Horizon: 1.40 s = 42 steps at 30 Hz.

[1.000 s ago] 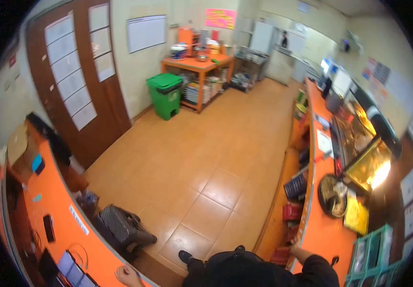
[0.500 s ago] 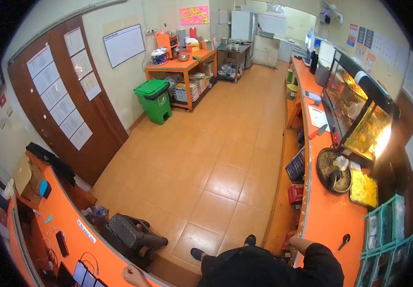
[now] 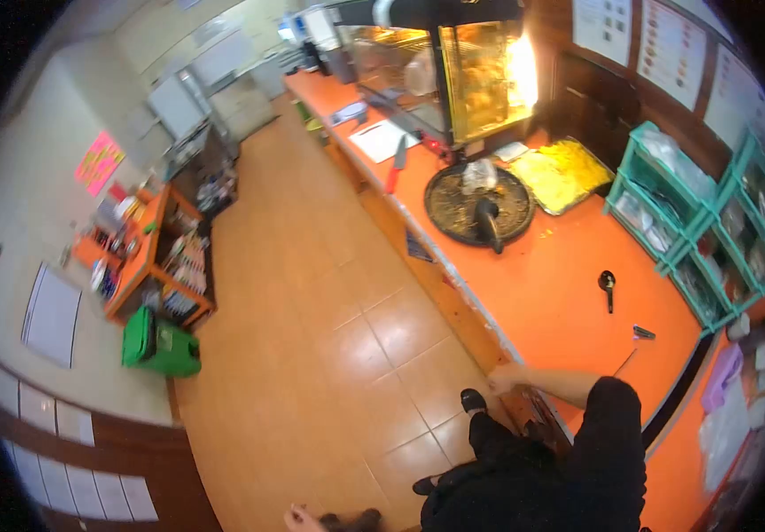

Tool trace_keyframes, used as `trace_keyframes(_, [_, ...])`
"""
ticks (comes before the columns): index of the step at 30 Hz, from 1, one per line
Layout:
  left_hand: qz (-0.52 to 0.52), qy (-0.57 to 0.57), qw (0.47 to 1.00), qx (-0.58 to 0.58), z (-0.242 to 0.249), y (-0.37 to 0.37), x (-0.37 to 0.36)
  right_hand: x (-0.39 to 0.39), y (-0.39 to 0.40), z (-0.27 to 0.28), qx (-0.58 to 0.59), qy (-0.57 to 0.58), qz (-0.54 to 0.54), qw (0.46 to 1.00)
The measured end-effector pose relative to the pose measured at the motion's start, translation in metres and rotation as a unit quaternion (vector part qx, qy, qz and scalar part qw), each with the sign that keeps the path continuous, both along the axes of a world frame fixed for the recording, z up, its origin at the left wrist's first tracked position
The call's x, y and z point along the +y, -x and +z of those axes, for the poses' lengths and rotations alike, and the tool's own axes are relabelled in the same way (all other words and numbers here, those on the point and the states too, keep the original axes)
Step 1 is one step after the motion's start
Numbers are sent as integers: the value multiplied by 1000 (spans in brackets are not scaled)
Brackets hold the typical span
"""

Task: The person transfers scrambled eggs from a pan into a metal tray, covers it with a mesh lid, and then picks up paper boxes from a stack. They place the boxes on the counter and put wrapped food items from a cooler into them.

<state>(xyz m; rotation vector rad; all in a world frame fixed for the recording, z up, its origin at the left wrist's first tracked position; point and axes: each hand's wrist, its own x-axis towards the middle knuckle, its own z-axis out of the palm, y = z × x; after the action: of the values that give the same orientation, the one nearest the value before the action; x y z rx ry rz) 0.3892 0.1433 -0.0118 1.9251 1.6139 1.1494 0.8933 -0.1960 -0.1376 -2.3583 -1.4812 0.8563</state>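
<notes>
My right hand (image 3: 503,379) hangs by the front edge of the orange counter (image 3: 546,297), its fingers blurred and low against the shelf side. At the bottom of the view my left hand (image 3: 301,518) is partly cut off, fingers curled together over the floor; I cannot tell what is in them. Nearest my right arm on the counter lie a thin stick (image 3: 625,362), a small dark packet (image 3: 643,332) and a black spoon (image 3: 608,285). Further along sits a round stone mortar (image 3: 444,213) with a dark pestle (image 3: 489,222) and a crumpled plastic bag (image 3: 480,176) in it.
A tray of yellow food (image 3: 564,173) stands beside a lit glass display case (image 3: 486,84). A red-handled knife (image 3: 397,164) lies by a white board (image 3: 381,140). Green racks (image 3: 693,208) line the counter's back. Across the tiled floor (image 3: 312,328) stands a green bin (image 3: 159,344).
My view has swung right toward the counter, showing more of its near end. My left hand is now over the floor instead of the left-hand desk. My right hand stays by the counter edge.
</notes>
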Motion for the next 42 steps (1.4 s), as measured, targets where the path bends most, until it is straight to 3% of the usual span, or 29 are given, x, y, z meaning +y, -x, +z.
trace_keyframes(2, [-137,42,984,-105,-29,-99,44,16,-16,18,-3,-99,-116,988])
trace_keyframes(3, [-241,46,968,-45,-35,-136,56,20,-27,32,29,-98,-181,978])
trace_keyframes(4, [-251,128,956,-81,-3,-201,33,23,-37,49,60,-102,-247,962])
trace_keyframes(7, [-352,219,901,-128,-6,-334,6,3,-63,81,270,-338,-389,814])
trace_keyframes(8, [-348,256,899,-76,-1,-376,-13,-11,-74,86,270,-369,-415,787])
trace_keyframes(10, [-460,246,851,-52,-8,-453,-39,-31,-99,94,266,-434,-470,721])
trace_keyframes(12, [-546,243,801,24,-18,-526,-53,-53,-132,93,216,-418,-531,705])
trace_keyframes(14, [-532,375,759,15,-3,-594,-71,-59,-162,93,202,-405,-570,686])
trace_keyframes(16, [-534,402,744,-15,-14,-654,-64,-53,-196,94,225,-402,-587,665])
trace_keyframes(18, [-536,296,789,49,7,-708,-58,-36,-230,90,180,-402,-591,675])
trace_keyframes(20, [-585,-83,807,2,-44,-765,-22,-24,-262,68,97,-371,-613,691])
trace_keyframes(22, [-594,-150,790,-1,-52,-823,-2,-14,-304,30,-26,-310,-639,704])
trace_keyframes(24, [-608,97,787,46,-25,-880,0,2,-313,84,47,-236,-706,666])
trace_keyframes(26, [-600,86,795,15,-29,-923,-5,12,-327,74,38,-278,-731,622])
trace_keyframes(28, [-659,166,732,-48,-46,-966,-2,22,-332,92,64,-223,-777,585])
trace_keyframes(31, [-635,194,741,100,-32,-994,0,50,-337,86,35,-172,-845,505])
trace_keyframes(34, [-687,191,701,7,-84,-1013,14,53,-335,80,61,-173,-847,499])
trace_keyframes(35, [-665,297,680,80,-17,-993,9,56,-329,81,72,-175,-853,487])
trace_keyframes(37, [-695,303,644,101,-55,-1007,25,73,-323,95,96,-180,-866,456])
trace_keyframes(39, [-712,258,647,89,2,-990,16,77,-318,117,153,-190,-850,467])
trace_keyframes(40, [-707,279,647,71,-17,-1000,19,78,-318,88,64,-174,-861,474])
trace_keyframes(42, [-684,323,653,39,-71,-1003,34,76,-317,107,82,-174,-847,496])
